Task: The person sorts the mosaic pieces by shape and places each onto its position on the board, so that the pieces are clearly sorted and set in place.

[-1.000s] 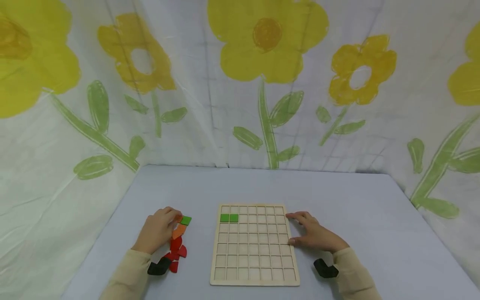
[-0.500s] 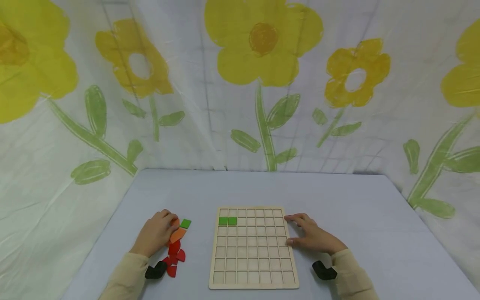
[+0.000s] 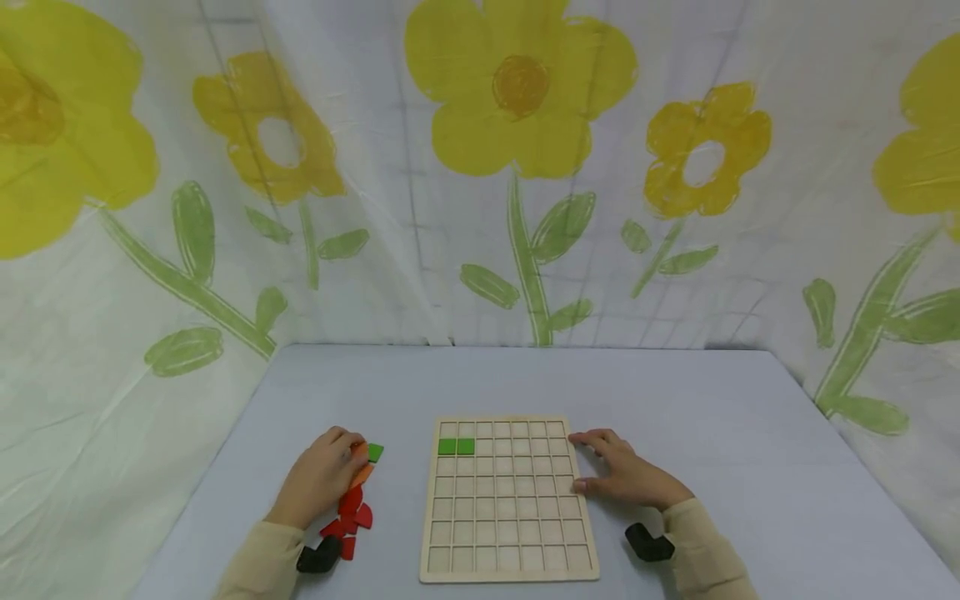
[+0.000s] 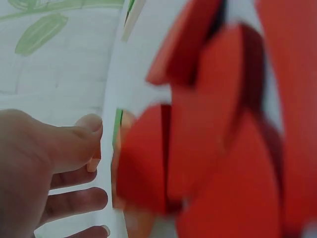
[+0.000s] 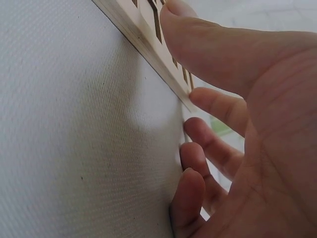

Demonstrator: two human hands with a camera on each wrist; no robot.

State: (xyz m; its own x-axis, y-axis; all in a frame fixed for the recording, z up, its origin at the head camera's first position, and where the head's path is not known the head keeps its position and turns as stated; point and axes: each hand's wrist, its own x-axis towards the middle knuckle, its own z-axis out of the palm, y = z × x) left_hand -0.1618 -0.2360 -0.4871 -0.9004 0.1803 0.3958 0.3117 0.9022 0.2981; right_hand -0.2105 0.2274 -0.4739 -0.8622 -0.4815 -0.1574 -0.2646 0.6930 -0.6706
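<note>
My left hand (image 3: 318, 471) is at the left of the table, over a row of loose tiles. Its thumb and fingertips pinch a small orange tile (image 4: 93, 162), mostly hidden by the fingers. Just beyond them lies a green tile (image 3: 376, 452), and another orange tile (image 3: 363, 476) shows under the hand. Red tiles (image 3: 350, 500) lie nearer the wrist, some with curved edges. My right hand (image 3: 626, 475) rests at the right edge of a wooden grid board (image 3: 507, 577), thumb and forefinger spread along its rim. Two green squares (image 3: 456, 447) sit side by side in the board's second row, at the left.
The white table (image 3: 750, 450) extends around the board. Behind it hangs a pale curtain (image 3: 420, 250) printed with yellow flowers. A black wrist device (image 3: 319, 555) sits by the left sleeve, close to the red tiles.
My left hand, with an orange tile at its fingertips, has lifted slightly and shifted right, now partly covering the green tile. The right hand stays at the board's edge. The head view has tilted slightly.
</note>
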